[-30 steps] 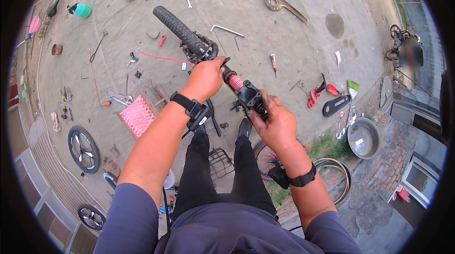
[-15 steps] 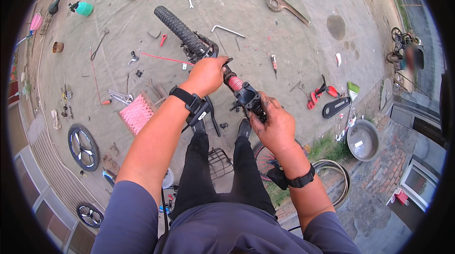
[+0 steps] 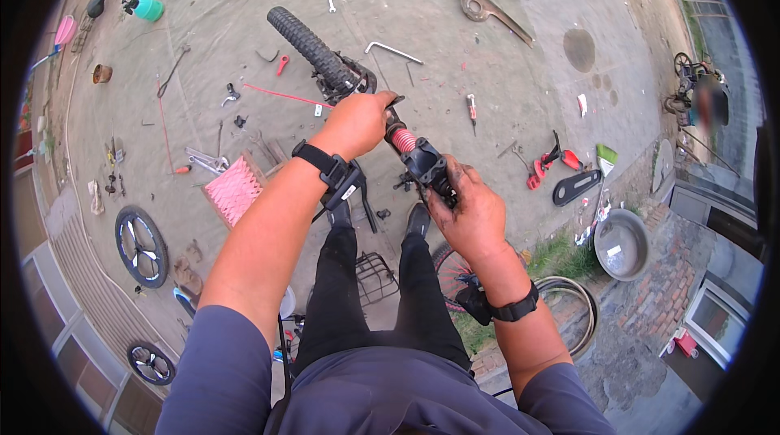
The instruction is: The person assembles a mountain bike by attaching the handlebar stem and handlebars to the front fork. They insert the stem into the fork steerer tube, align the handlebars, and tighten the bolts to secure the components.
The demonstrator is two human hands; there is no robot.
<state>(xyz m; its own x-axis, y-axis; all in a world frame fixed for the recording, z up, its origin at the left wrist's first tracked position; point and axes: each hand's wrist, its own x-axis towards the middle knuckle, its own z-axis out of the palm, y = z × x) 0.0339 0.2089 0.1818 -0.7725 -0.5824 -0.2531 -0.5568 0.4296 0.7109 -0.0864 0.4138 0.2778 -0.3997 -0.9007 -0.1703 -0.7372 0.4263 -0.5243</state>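
A small bicycle frame section with a knobbly black tyre extends away from me, tilted toward the far left. My left hand is closed around its black part just below the wheel; the fingers' undersides are hidden. Between my hands shows a red coil spring, leading into a black bracket with an open hollow. My right hand, its fingers stained dark, grips the near end of that bracket with thumb and fingers.
Tools lie around, including a bent metal bar, a screwdriver and a wrench. Left are a pink-topped stool and a spoked wheel. A metal basin stands at right. By my feet is a wire basket.
My view has shifted very slightly. Both hands keep the same grip on the bicycle parts.
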